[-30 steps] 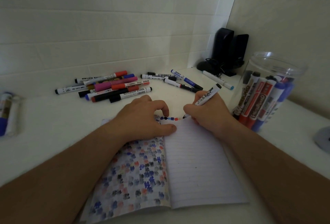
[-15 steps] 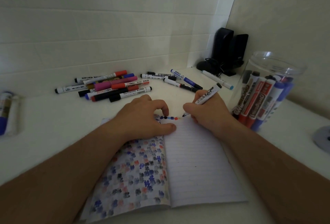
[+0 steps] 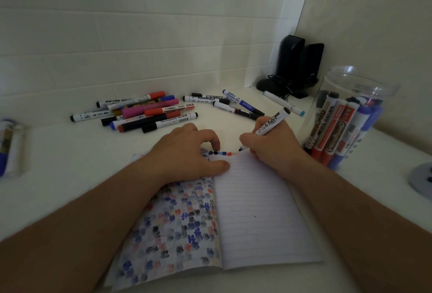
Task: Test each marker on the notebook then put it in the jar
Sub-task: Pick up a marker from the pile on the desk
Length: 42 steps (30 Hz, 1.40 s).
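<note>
An open lined notebook (image 3: 261, 218) lies in front of me; its left page is covered with coloured ink blots. My right hand (image 3: 271, 150) grips a white marker with black lettering (image 3: 272, 123), tip down at the top edge of the right page beside a row of small blots (image 3: 221, 153). My left hand (image 3: 187, 152) rests on the notebook near the spine, fingers curled, holding the pages flat. A clear plastic jar (image 3: 350, 115) with several markers upright in it stands right of my right hand.
Loose markers lie in a pile (image 3: 145, 112) and a smaller group (image 3: 233, 103) on the white desk behind the notebook. Black speakers (image 3: 297, 66) stand in the corner. Capped markers (image 3: 9, 147) sit at the far left, a grey round object (image 3: 423, 179) at the right edge.
The marker tip has stayed at the top edge of the page with only a slight shift of my right hand. My left hand has not moved.
</note>
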Each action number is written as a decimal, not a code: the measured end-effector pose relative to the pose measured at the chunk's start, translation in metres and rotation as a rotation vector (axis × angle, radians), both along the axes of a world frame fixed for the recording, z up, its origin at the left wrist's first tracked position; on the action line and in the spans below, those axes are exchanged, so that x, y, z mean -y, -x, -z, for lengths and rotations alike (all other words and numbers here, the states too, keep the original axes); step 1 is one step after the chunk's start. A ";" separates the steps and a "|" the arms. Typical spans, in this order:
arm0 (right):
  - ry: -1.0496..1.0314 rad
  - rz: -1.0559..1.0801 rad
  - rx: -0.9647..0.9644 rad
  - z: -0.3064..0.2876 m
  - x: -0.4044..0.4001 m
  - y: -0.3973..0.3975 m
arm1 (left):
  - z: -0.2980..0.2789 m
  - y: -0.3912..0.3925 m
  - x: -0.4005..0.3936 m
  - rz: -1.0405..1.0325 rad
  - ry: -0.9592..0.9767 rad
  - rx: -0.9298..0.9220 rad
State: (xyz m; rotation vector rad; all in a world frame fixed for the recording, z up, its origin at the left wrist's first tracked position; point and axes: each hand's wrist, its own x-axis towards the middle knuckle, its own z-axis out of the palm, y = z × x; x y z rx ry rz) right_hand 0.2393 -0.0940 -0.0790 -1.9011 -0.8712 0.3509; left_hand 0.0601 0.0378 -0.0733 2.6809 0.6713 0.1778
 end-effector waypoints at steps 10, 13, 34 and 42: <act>-0.048 -0.063 -0.011 -0.003 0.003 0.006 | 0.002 0.004 -0.002 0.065 0.087 0.145; -0.221 -0.117 -0.137 -0.007 0.012 0.007 | -0.003 0.004 -0.003 0.079 0.129 0.335; -0.378 -0.317 -0.640 -0.020 0.024 0.014 | -0.007 0.002 0.001 0.077 0.164 0.460; -0.319 -0.259 -0.423 -0.020 0.022 0.023 | -0.006 0.001 0.001 0.101 0.099 0.460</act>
